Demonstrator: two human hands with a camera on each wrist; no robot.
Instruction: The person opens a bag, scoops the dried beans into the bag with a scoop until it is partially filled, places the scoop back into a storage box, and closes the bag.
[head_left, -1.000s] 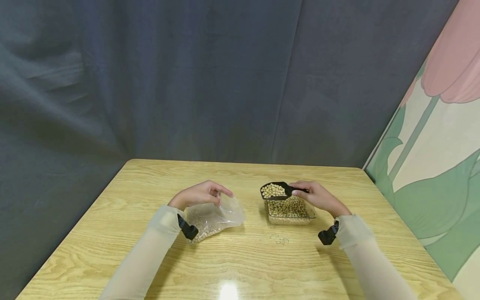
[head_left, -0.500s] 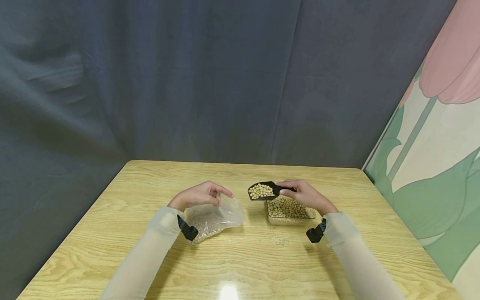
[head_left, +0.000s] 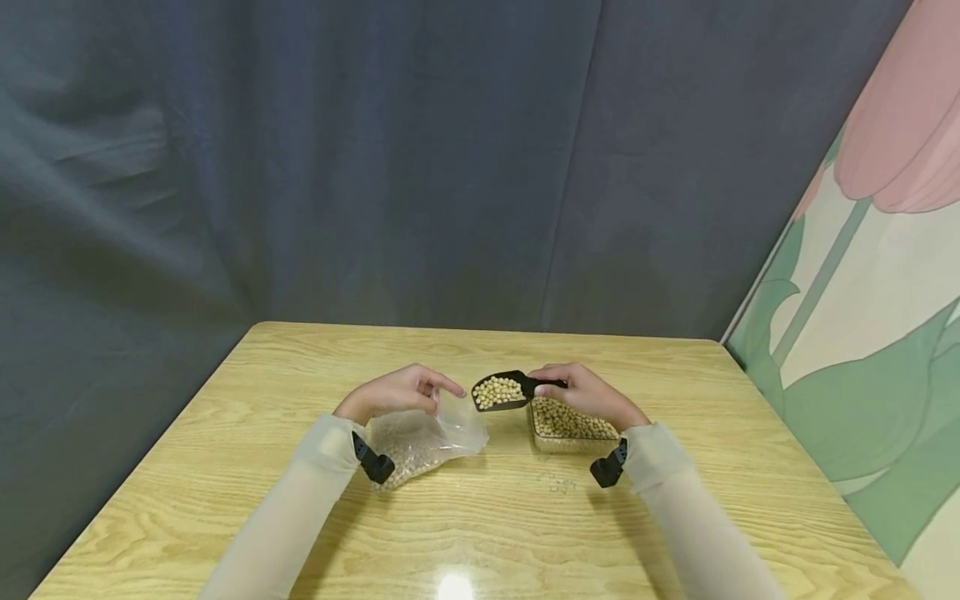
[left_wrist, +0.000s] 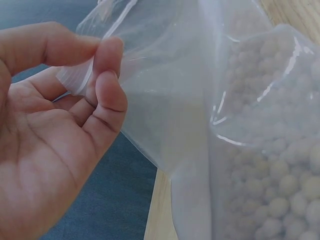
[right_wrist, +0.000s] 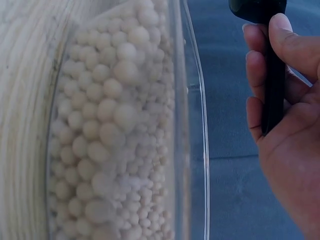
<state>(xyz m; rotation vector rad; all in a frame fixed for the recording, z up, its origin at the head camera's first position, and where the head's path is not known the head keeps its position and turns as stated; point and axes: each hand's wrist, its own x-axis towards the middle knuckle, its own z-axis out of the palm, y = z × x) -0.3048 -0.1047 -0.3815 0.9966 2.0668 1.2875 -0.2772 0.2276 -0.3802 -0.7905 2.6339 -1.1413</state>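
With thumb and fingers my left hand [head_left: 396, 392] pinches the top edge of a clear zip bag [head_left: 465, 433], as the left wrist view shows at the bag's zip strip [left_wrist: 90, 75]. Pale round soybeans [left_wrist: 277, 207] fill the lower part of the bag, which lies on the table. My right hand [head_left: 588, 392] grips the handle of a black scoop [head_left: 531, 387], held level and heaped with soybeans [head_left: 497, 392]. The scoop's tip is close to the bag's mouth and the left fingertips. Below the right hand stands a clear rectangular container [head_left: 573, 446] of soybeans, partly covered by that hand.
The wooden table [head_left: 450, 533] has a dark curtain [head_left: 420, 167] along its back edge and a painted wall [head_left: 877, 392] at the right. A few small clear bits [head_left: 558, 483] lie in front of the container.
My right hand has carried the loaded scoop leftward, from above the container to beside the bag's mouth. The left hand and bag have stayed almost still.
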